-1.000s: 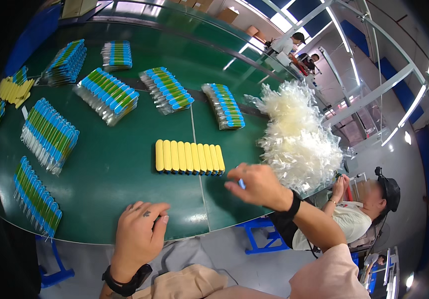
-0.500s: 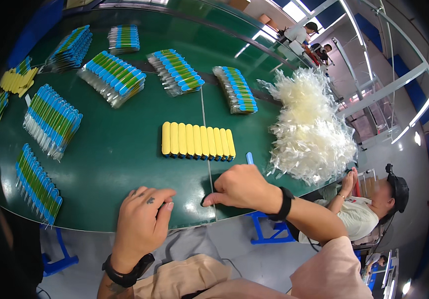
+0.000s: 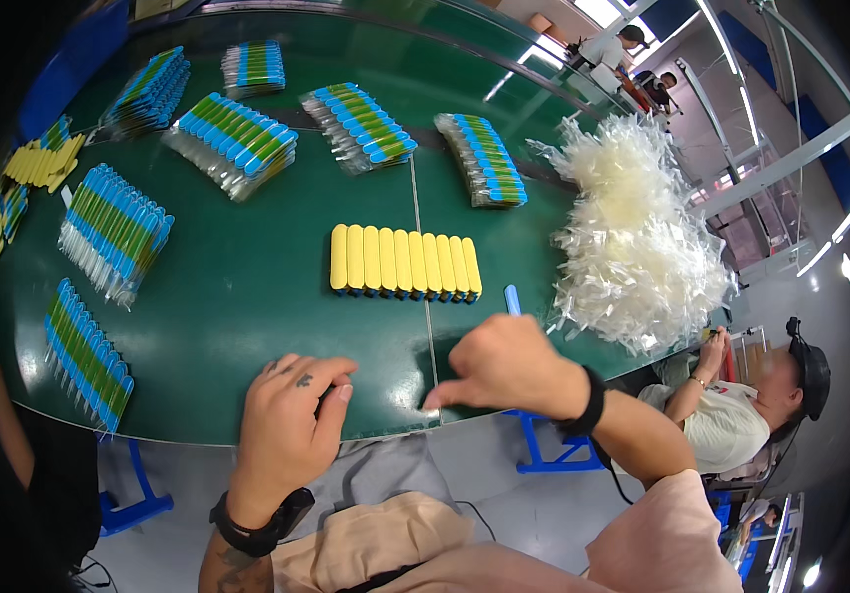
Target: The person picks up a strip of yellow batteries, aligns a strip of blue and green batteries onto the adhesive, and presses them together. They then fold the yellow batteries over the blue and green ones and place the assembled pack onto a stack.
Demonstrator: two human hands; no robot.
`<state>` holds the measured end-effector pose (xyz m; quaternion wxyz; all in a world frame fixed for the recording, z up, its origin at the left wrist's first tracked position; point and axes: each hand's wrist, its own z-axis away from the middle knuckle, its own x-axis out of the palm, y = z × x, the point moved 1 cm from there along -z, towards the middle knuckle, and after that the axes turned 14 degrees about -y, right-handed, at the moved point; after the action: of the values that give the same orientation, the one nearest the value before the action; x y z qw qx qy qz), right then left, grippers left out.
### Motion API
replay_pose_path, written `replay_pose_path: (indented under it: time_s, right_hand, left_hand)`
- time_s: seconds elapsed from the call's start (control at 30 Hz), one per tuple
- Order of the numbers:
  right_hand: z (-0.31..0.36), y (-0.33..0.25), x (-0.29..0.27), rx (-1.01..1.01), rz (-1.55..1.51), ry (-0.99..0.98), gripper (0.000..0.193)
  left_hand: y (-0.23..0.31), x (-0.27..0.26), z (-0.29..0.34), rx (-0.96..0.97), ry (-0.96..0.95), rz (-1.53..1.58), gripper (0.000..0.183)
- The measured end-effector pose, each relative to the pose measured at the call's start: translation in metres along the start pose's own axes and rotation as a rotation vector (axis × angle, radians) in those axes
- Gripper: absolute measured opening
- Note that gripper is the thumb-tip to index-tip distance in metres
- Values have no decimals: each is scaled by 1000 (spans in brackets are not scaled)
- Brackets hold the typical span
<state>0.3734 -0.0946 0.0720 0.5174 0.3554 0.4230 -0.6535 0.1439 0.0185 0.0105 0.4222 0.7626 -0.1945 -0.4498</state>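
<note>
My left hand [image 3: 294, 415] hovers at the near edge of the table, loosely bent, its thumb apart from the fingers and nothing visible between them. To its right is my right hand [image 3: 512, 368], back up, with curled fingers and the thumb stretched left. Its palm is hidden, so whether it holds anything cannot be seen. A short blue strip end [image 3: 512, 299] shows just beyond its knuckles; I cannot tell whether they touch. Beyond both hands sits a neat row of yellow round-ended strips [image 3: 400, 262], with dark and blue parts along its near side.
Bundles of blue-and-green strips in clear sleeves [image 3: 232, 135] spread across the green table [image 3: 237, 346]. A tall heap of clear plastic sleeves [image 3: 633, 252] stands at the right. Loose yellow pieces [image 3: 44, 163] lie far left. Another person [image 3: 731, 415] sits at right, near a blue stool [image 3: 558, 450].
The whole view has shifted slightly, so the table items appear higher and further right. Both hands keep nearly the same pose; nothing on the table has been visibly picked up or put down.
</note>
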Motion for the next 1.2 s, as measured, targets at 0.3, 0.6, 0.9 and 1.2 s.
replay_pose_path:
  time_s: [0.3,0.6,0.9,1.2]
  right_hand:
    - [5,-8,14,25,60,-111,59]
    - [7,-21,4,-51,115,-193,51]
    - [-1,-29,8,-135,107,-172,42]
    - [-10,-41,-11,-203,75,-266,42]
  left_hand:
    - [0,0,0,-15,-16,-5,15]
    - [-1,1,3,-30,-20,-7,18]
    - [-1,-3,3,-42,-28,18,18]
    - [-3,-1,4,-42,-24,3,16]
